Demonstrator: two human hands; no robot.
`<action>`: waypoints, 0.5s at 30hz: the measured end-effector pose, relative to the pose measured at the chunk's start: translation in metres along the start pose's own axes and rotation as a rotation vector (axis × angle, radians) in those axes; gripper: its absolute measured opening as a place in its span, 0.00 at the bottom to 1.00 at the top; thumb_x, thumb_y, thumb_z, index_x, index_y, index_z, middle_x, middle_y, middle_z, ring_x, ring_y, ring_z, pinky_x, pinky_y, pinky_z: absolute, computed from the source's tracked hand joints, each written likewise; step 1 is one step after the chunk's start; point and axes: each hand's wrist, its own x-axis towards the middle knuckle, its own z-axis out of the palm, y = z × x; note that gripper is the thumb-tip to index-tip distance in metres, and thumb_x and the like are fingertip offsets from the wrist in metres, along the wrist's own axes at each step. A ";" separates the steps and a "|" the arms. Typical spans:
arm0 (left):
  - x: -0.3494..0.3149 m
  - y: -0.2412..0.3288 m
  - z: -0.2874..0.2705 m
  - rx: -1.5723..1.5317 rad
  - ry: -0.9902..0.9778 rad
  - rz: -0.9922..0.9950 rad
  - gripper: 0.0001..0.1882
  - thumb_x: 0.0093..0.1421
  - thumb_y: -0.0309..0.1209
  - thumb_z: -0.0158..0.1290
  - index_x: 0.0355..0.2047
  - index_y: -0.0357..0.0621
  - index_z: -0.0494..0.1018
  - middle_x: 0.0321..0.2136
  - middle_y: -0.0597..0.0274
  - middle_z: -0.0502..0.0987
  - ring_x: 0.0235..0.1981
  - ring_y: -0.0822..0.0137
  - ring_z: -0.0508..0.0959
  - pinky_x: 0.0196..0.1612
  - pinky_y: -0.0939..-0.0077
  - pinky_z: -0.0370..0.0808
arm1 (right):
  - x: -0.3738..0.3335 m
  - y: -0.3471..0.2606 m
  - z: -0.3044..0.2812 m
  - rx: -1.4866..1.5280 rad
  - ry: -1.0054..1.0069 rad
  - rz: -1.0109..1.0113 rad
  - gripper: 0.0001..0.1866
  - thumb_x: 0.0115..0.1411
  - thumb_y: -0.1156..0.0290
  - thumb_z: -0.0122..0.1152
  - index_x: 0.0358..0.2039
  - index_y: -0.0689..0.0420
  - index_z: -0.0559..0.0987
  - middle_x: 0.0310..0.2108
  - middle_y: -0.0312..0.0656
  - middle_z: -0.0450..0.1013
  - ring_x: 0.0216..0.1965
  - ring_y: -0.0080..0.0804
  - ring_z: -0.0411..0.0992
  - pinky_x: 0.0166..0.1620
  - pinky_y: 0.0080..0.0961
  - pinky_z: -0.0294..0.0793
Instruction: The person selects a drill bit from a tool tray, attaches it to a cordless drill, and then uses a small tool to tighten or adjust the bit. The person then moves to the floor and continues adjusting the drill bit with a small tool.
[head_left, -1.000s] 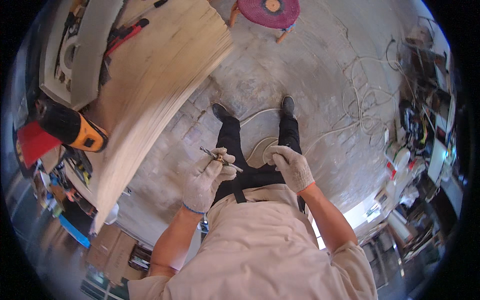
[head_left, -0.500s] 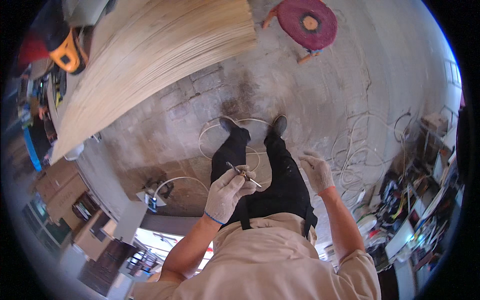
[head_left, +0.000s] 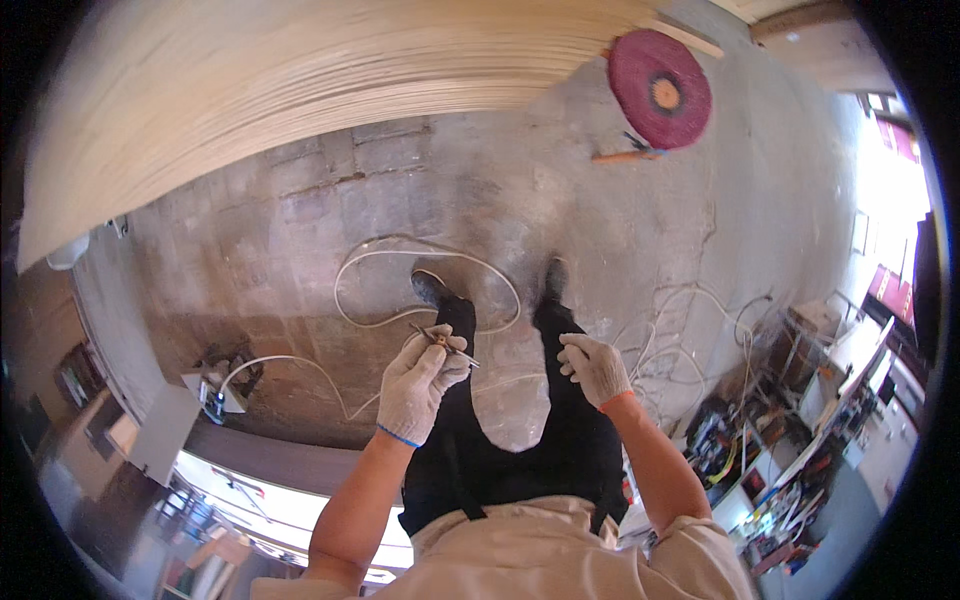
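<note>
In the head view we see a brown box (head_left: 815, 318) at the right, beside a heap of mixed gear (head_left: 765, 470); we cannot tell what the box holds. Our gloved left hand (head_left: 418, 378) pinches a drill bit (head_left: 440, 341) between thumb and fingers, in front of our left leg. The bit is slim and metallic, brass-coloured midway, with both ends sticking out. Our gloved right hand (head_left: 596, 368) is well apart, fingers curled; whether it grips anything we cannot tell. Around our left shoe (head_left: 430, 288) a pale cable (head_left: 385, 238) loops on the stained grey floor (head_left: 270, 220). Ahead we have a layered wooden worktop (head_left: 300, 70), blurred, and near it a round maroon stool (head_left: 662, 90). Light enters through an opening at the far right.
</note>
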 end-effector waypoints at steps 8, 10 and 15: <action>0.123 -0.078 -0.068 -0.253 0.112 0.034 0.14 0.80 0.26 0.50 0.62 0.34 0.74 0.51 0.50 0.84 0.42 0.65 0.88 0.48 0.73 0.87 | 0.157 0.055 0.024 -0.298 -0.079 -0.196 0.19 0.73 0.65 0.59 0.55 0.64 0.86 0.38 0.48 0.87 0.35 0.35 0.85 0.44 0.33 0.83; 0.154 -0.108 -0.073 -0.314 0.124 0.046 0.13 0.80 0.26 0.51 0.61 0.35 0.74 0.51 0.52 0.83 0.44 0.66 0.88 0.50 0.71 0.89 | 0.189 0.065 0.023 -0.261 -0.082 -0.116 0.19 0.73 0.64 0.60 0.55 0.64 0.87 0.40 0.50 0.87 0.37 0.36 0.87 0.45 0.32 0.83; 0.220 -0.182 -0.058 -0.316 0.148 0.024 0.14 0.81 0.27 0.51 0.62 0.36 0.74 0.51 0.52 0.83 0.45 0.68 0.87 0.51 0.72 0.89 | 0.242 0.100 0.024 -0.095 -0.079 -0.027 0.20 0.73 0.64 0.60 0.57 0.63 0.86 0.44 0.52 0.88 0.42 0.36 0.88 0.48 0.31 0.84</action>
